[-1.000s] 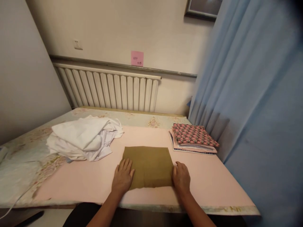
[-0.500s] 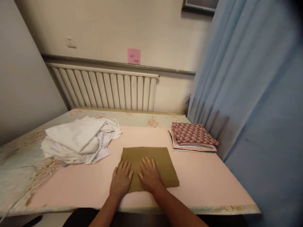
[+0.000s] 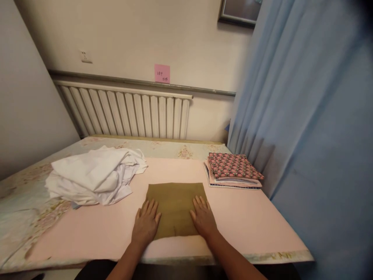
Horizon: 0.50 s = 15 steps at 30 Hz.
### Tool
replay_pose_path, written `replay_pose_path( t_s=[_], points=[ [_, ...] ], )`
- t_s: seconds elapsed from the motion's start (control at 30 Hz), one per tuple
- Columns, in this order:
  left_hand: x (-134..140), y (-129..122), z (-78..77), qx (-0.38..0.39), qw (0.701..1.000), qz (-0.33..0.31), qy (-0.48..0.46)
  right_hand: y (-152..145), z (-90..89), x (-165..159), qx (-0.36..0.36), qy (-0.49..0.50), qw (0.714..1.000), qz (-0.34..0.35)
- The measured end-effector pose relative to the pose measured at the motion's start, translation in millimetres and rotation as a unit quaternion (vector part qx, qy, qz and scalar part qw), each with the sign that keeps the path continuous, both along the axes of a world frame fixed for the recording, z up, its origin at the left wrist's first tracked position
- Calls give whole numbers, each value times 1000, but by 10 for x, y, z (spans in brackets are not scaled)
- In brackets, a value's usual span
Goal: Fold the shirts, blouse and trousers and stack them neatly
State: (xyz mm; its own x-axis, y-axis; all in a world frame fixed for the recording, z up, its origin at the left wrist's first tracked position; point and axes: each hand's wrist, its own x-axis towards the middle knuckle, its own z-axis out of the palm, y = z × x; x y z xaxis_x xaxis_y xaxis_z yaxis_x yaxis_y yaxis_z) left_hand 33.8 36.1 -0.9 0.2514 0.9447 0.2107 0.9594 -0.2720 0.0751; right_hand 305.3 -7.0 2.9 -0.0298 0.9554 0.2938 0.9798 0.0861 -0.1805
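A folded olive-brown cloth [image 3: 175, 208] lies flat in front of me on a pink sheet [image 3: 99, 229]. My left hand [image 3: 146, 221] rests palm down on its left edge, fingers spread and pointing away from me. On the cloth's right side lies my right hand [image 3: 203, 217], also flat with its fingers apart. Neither hand grips anything. A small crease shows near the cloth's front edge, between the hands.
A crumpled white cloth [image 3: 96, 175] lies to the left. Folded fabrics topped by a pink-and-black patterned piece [image 3: 234, 166] are stacked at the right. A blue curtain [image 3: 279, 97] hangs along the right side, and a radiator [image 3: 125, 111] stands behind the bed.
My right hand has slid from the middle of the olive-brown cloth to its right side. My left hand has stayed at the left edge. The view has shifted slightly.
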Motion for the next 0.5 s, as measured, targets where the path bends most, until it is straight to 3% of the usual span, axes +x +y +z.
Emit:
replay_pose_path(
  t_s=[0.13, 0.27, 0.4, 0.5],
  points=[
    [-1, 19, 34, -23, 1000, 9, 13, -31, -40, 36, 12, 5, 1000, -14],
    [108, 40, 208, -46, 998, 46, 22, -20, -58, 30, 23, 8, 1000, -12],
    [489, 88, 420, -1, 1000, 10, 23, -21, -43, 27, 28, 13, 999, -13],
    [880, 184, 457, 2, 1000, -30, 6, -24, -20, 21, 25, 17, 999, -13]
  ],
)
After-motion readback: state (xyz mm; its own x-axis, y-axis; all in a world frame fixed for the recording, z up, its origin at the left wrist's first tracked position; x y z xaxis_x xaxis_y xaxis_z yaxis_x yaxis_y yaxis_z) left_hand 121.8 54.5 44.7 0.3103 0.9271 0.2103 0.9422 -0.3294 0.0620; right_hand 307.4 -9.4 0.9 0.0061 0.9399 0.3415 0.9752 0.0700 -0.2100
